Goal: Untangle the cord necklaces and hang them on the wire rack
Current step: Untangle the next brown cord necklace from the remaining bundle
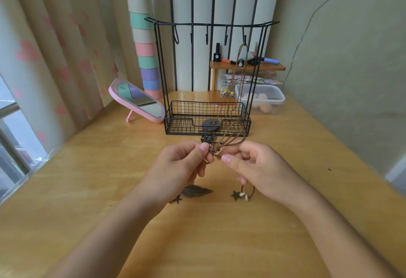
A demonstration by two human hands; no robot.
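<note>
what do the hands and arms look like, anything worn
Both forearms are bare to the frame's edge, no sleeves in view. The left hand and right hand wear no gloves, and neither wrist carries a watch or bracelet. Thumbnails look short.

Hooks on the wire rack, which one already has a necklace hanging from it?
The rightmost hook: a brown cord necklace hangs from it. The other four hooks are bare.

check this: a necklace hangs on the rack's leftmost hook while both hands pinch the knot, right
No: the head view shows the necklace on the rightmost hook of the rack, not the leftmost. The left hand and right hand do pinch the knot.
</note>
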